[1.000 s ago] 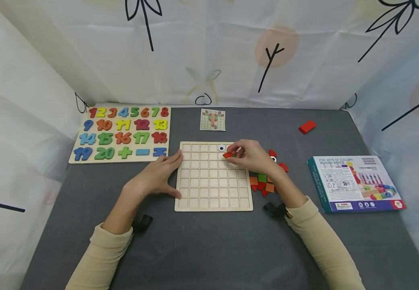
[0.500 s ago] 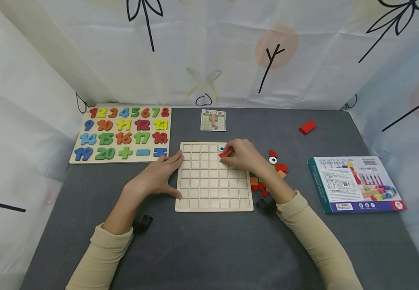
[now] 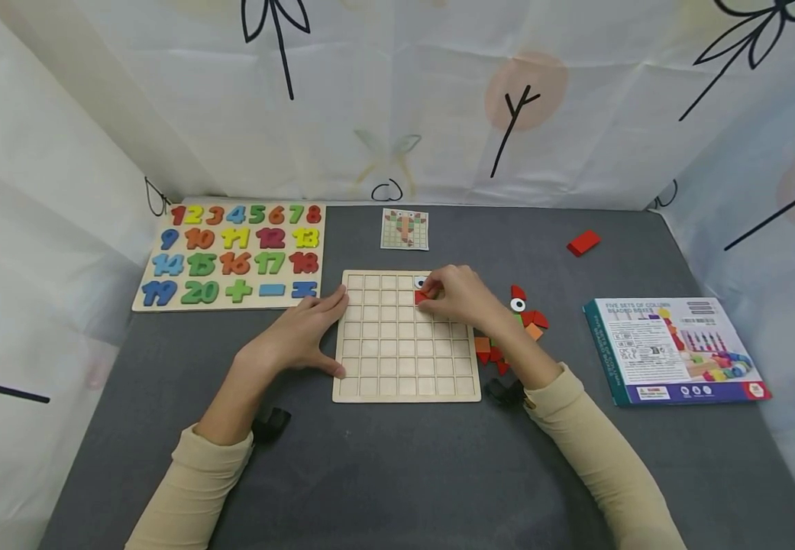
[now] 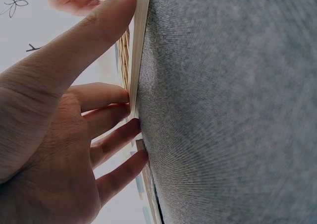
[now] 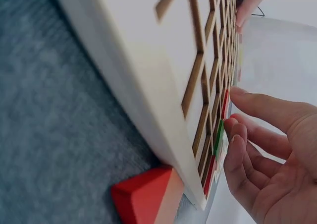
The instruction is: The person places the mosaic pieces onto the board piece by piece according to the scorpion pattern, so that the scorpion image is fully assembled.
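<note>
A light wooden grid board [image 3: 390,347] lies in front of the person. The left hand [image 3: 301,332] rests along its left edge, fingers spread and thumb near the lower corner; in the left wrist view its fingertips touch the rim. Over the board's upper right, the right hand [image 3: 464,294] holds a small red piece [image 3: 418,298] between thumb and fingers at a cell just below a white eye piece [image 3: 420,282]. The right wrist view shows a green piece [image 5: 218,136] and another red piece [image 5: 209,175] in cells beside the fingers, hidden from the head camera.
Loose red, orange and green pieces [image 3: 483,345] lie right of the board, partly under the right forearm. A small pattern card [image 3: 405,229] lies behind it. A number puzzle [image 3: 232,256] is at left, a boxed set [image 3: 675,347] at right, and a red block [image 3: 583,243] farther back.
The right hand has moved slightly left with the red piece, bringing it into the cell below the eye piece. The left hand has stayed at the board's edge.
</note>
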`<control>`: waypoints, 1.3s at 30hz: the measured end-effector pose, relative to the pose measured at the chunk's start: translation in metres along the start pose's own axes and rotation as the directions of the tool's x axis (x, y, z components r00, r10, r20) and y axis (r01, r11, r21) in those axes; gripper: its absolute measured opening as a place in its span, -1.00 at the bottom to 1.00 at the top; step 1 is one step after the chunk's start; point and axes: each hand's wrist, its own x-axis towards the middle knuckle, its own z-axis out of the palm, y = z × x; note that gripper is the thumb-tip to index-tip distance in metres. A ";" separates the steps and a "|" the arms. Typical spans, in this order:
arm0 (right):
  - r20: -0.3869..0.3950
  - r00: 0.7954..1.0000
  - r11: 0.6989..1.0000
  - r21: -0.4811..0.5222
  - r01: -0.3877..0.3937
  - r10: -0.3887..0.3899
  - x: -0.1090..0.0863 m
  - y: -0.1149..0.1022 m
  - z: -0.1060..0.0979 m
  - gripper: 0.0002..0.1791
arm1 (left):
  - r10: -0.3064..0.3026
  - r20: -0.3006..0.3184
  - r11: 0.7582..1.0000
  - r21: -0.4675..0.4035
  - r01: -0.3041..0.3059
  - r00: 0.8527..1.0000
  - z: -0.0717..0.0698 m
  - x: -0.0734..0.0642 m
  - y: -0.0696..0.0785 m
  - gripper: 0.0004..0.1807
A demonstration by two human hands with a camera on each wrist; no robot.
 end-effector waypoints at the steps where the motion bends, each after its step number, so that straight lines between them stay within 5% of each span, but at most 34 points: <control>1: 0.004 1.000 1.000 0.009 0.003 -0.003 -0.001 0.001 -0.001 -0.76 | 0.000 0.000 1.000 0.000 0.000 1.000 0.000 0.000 0.000 0.48; 15: -0.012 0.998 0.992 0.119 -0.052 0.054 -0.036 0.024 -0.025 -0.76 | -0.005 0.000 1.000 -0.005 0.005 1.000 0.001 -0.001 -0.001 0.47; 27: 0.018 0.993 0.986 0.113 -0.119 0.117 -0.074 0.063 -0.042 -0.72 | -0.009 0.003 1.000 -0.004 0.009 1.000 0.001 0.000 -0.001 0.48; 39: 0.071 0.991 0.990 0.066 -0.122 0.117 -0.109 0.080 -0.044 -0.75 | -0.001 0.001 1.000 -0.006 0.001 1.000 0.001 0.000 -0.001 0.47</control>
